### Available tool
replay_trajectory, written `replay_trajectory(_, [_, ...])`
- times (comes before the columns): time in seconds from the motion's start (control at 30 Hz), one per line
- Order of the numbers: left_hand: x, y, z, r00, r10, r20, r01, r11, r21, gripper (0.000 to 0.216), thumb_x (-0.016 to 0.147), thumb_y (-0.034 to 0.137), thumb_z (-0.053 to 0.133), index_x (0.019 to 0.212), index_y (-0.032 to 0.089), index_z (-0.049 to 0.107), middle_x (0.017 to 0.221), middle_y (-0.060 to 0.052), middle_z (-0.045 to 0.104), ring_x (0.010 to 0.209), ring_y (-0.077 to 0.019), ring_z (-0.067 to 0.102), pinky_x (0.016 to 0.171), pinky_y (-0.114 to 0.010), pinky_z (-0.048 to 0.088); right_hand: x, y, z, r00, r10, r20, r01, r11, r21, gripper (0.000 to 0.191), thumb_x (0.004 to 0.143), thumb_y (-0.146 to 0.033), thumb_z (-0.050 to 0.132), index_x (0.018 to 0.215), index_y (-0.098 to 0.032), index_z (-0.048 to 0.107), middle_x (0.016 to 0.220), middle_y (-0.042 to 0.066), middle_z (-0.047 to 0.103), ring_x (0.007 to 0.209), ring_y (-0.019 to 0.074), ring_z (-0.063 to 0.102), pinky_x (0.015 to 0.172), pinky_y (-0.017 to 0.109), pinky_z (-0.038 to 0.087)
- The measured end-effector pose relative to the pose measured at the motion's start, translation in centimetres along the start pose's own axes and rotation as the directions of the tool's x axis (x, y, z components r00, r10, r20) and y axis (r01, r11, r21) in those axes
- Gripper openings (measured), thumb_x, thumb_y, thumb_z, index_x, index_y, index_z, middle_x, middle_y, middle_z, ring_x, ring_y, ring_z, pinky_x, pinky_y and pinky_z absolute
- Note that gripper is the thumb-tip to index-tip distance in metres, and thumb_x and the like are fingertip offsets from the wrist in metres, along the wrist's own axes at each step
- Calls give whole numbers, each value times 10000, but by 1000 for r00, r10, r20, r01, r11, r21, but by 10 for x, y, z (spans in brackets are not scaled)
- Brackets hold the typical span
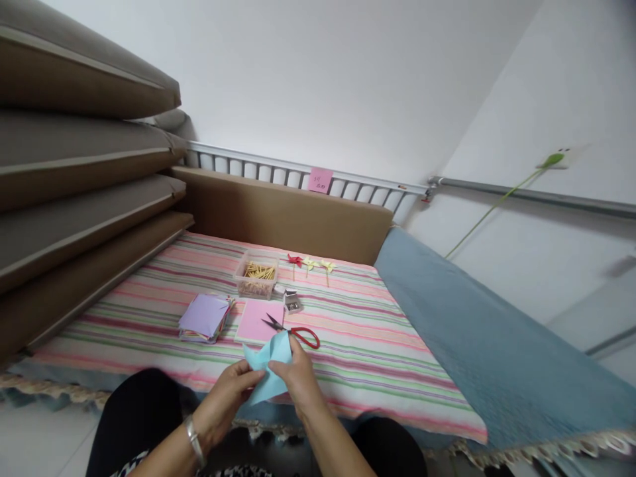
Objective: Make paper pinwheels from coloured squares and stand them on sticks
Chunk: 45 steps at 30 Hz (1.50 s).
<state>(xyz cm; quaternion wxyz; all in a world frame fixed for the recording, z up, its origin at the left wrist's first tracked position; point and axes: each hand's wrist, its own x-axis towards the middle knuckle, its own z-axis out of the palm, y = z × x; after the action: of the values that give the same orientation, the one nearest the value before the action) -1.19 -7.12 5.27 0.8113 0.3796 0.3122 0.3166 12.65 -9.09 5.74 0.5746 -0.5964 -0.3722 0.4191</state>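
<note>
A light blue sheet of paper (pixel 265 387) is held between both hands above the front edge of the striped cloth, its upper corners bent inward. My left hand (pixel 233 387) pinches its left side, thumb on top. On the paper's right side, my right hand (pixel 298 371) grips with the thumb pressing near the middle. Just beyond lie red-handled scissors (pixel 304 336), blades apart, partly over a pink stack of square paper (pixel 256 321). Left of that sits a pile of coloured paper topped with purple (pixel 205 315). A small open box of pins (pixel 293 303) stands behind the scissors.
A clear plastic tub (pixel 258 271) holds many short wooden sticks. Beside it lie a red paper pinwheel (pixel 295 260) and two pale yellow ones (pixel 326 265). Stacked cushions (pixel 84 146) rise at left; a brown padded board (pixel 283 212) stands behind, below a radiator with a pink note (pixel 320 179).
</note>
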Motion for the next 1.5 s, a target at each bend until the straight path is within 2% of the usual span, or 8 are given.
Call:
replay_trajectory(0.17, [6,-2,3,996,31,-86,-36,997,-67,246,618,320,727,750,118,682,644,-76,705,576,-192,618,611,-298,457,-6,-4,10,1000,3,12,-5,993,114,470,542,-165,627,1008,-174,565,673,-31,610,551,135,539,494,213,421])
replay_trajectory(0.4, [7,-6,-2,984,65,-164,-75,996,-57,222,601,304,725,719,126,667,605,-46,694,550,-177,607,583,-279,452,-4,12,17,1000,22,11,-23,992,124,423,579,-191,624,996,-165,560,714,-5,639,604,165,591,542,246,464])
replay_trajectory(0.53, [7,5,-4,970,60,-235,-72,997,-42,216,557,288,739,687,135,658,576,-22,684,552,-169,607,598,-271,460,-7,18,7,992,-129,-15,128,992,-16,501,722,-241,553,1204,-148,455,804,34,639,649,164,599,604,281,495])
replay_trajectory(0.63, [7,14,-7,953,29,-302,-42,998,-36,227,518,286,750,654,137,647,549,-16,673,538,-168,603,556,-262,452,-17,22,-6,920,-389,-41,359,881,-308,515,796,-226,505,1296,-178,396,1051,98,602,823,177,602,766,332,500])
replay_trajectory(0.73, [8,18,-10,940,37,-340,-48,999,-22,232,502,277,752,639,133,633,552,-20,673,529,-163,597,527,-254,442,-29,25,-15,816,-569,98,534,678,-506,522,798,-108,458,1301,-241,416,1290,100,471,1120,213,504,959,394,415])
replay_trajectory(0.83, [8,20,-10,934,44,-355,-51,999,-10,209,515,254,741,637,140,616,544,-9,666,512,-145,583,510,-241,430,-38,26,-16,770,-598,223,598,554,-580,552,763,-11,415,1248,-267,483,1393,73,365,1252,217,392,1016,398,373])
replay_trajectory(1.1, [7,18,-11,939,35,-343,-30,999,20,228,525,265,732,666,134,610,533,2,644,495,-140,567,481,-236,416,-40,14,-11,724,-635,268,631,455,-628,213,780,-82,503,811,-228,655,1381,65,390,1241,264,367,992,486,340])
replay_trajectory(1.5, [8,10,-11,956,42,-290,-16,996,91,243,522,288,738,683,127,652,533,-13,660,435,-124,539,458,-232,404,-41,2,-9,807,-518,284,562,525,-639,138,756,-113,542,802,-216,622,1334,72,452,1273,236,329,1027,452,295])
